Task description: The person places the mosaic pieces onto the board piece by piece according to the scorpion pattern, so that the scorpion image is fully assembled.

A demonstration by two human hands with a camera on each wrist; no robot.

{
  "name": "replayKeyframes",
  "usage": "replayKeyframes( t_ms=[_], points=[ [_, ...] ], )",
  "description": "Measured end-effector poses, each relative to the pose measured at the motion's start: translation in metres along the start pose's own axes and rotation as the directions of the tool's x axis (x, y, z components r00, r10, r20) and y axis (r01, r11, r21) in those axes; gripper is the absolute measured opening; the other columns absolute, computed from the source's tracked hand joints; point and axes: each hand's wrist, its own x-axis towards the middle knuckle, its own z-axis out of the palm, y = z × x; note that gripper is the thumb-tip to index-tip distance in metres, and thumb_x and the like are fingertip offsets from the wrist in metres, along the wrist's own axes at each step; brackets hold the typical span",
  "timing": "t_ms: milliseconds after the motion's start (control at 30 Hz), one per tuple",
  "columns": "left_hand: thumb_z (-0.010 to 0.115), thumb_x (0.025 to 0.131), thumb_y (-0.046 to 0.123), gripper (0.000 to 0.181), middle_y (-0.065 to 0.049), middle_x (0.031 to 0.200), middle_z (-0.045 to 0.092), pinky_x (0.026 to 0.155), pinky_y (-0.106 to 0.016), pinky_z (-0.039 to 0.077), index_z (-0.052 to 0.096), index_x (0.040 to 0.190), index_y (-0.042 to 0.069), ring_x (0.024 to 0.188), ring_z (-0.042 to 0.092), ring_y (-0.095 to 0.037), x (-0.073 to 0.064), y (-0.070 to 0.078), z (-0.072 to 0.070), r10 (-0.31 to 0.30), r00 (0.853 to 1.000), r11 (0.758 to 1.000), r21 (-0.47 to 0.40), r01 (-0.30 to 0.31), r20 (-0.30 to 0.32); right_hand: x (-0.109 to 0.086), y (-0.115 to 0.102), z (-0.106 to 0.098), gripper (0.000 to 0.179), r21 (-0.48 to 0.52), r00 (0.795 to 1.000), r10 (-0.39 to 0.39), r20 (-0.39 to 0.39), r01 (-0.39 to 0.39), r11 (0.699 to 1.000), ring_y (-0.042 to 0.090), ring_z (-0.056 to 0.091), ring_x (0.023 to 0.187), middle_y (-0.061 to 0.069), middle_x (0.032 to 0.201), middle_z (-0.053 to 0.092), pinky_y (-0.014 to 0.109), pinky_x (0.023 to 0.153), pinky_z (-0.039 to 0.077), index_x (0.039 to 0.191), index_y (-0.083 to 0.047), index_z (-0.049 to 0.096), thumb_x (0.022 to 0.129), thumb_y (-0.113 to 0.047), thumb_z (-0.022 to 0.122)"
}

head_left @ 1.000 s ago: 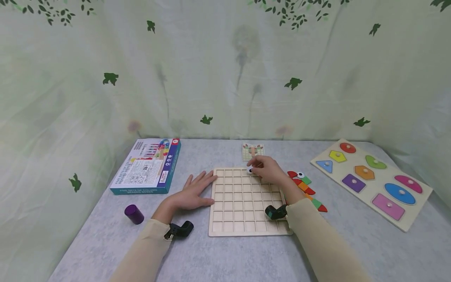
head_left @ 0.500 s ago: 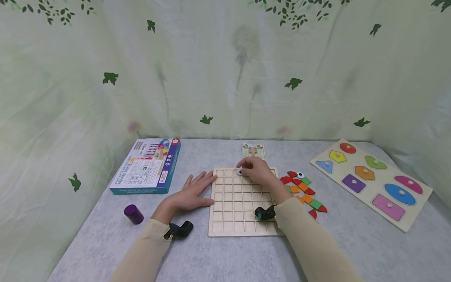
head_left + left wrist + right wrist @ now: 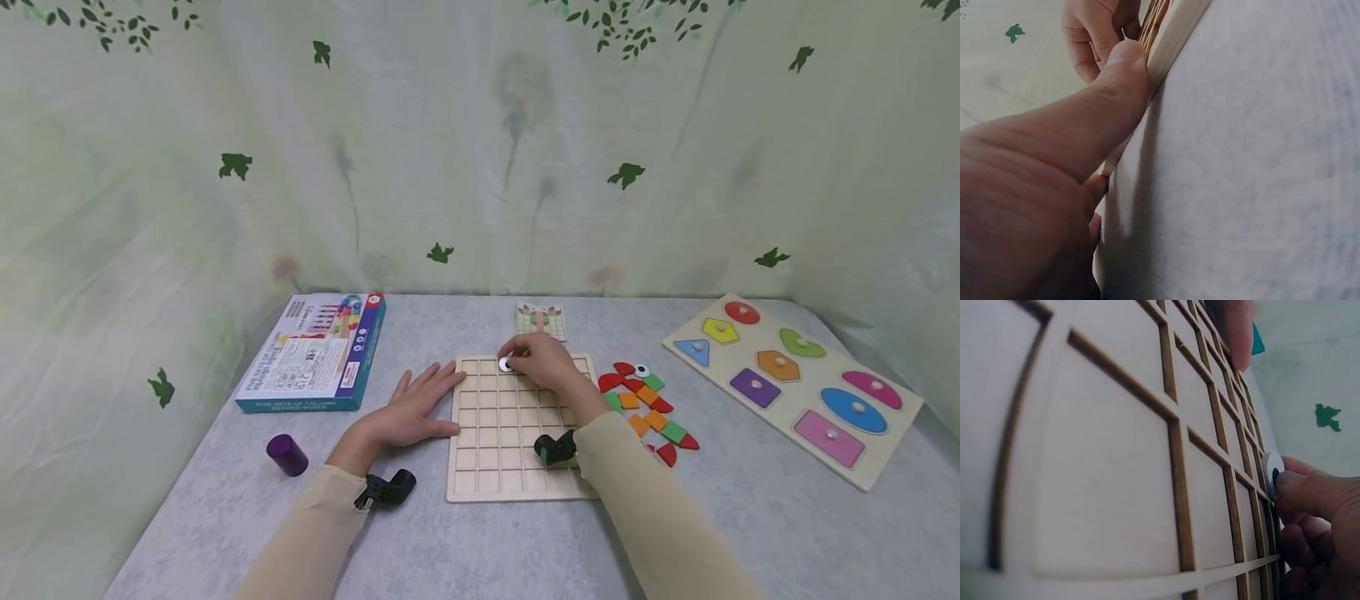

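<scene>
A wooden grid board (image 3: pixel 487 462) with raised dividing strips lies on the table in front of me. At its far edge, my right hand (image 3: pixel 546 367) pinches a round white eye piece (image 3: pixel 505 364) with a black pupil between thumb and fingers. In the right wrist view this eye piece (image 3: pixel 1270 472) stands tilted right at the far row of squares. Beside the board's left edge my left hand (image 3: pixel 411 415) lies spread, its fingertips and thumb against the rim. The left wrist view shows that thumb (image 3: pixel 1107 100) along the board's side.
To the right of the board lie several red, orange and green pieces (image 3: pixel 628 401) and a second eye piece (image 3: pixel 641 371). A pattern card (image 3: pixel 553 323) is behind the board. Farther right is a knobbed shape puzzle (image 3: pixel 798 402). At left are a box (image 3: pixel 300 367) and a purple cylinder (image 3: pixel 287 455).
My right hand has moved left along the board's far edge with the eye piece, uncovering more of the coloured pieces. The left hand has stayed in place.
</scene>
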Motion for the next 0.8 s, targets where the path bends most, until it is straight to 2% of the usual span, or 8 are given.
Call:
replayKeyframes(
  t_ms=[400,800],
  points=[
    [0.069,0.092,0.044,0.085,-0.006,0.17,0.01,0.123,-0.061,-0.011,0.025,0.16,0.019,0.158,0.0,-0.033,0.001,0.001,0.001,-0.032,0.999,0.999,0.013,0.032,-0.004,-0.002,-0.004,-0.001,0.012,-0.015,1.0,-0.009,0.004,0.009,1.0,0.02,0.062,0.093,0.001,0.1,0.07,0.04,0.086,0.053,0.105,-0.022,0.075,0.097,-0.02,0.066],
    [0.071,0.091,0.041,0.084,-0.004,0.17,0.011,0.123,-0.06,-0.012,0.027,0.159,0.021,0.158,0.0,-0.032,0.001,-0.001,0.001,-0.018,1.0,1.0,-0.004,0.018,-0.009,-0.006,0.006,-0.005,0.015,0.006,0.997,-0.071,0.035,0.071,0.997,0.017,0.062,0.091,0.002,0.104,0.071,0.038,0.086,0.054,0.108,-0.017,0.076,0.097,-0.017,0.066]
  ],
)
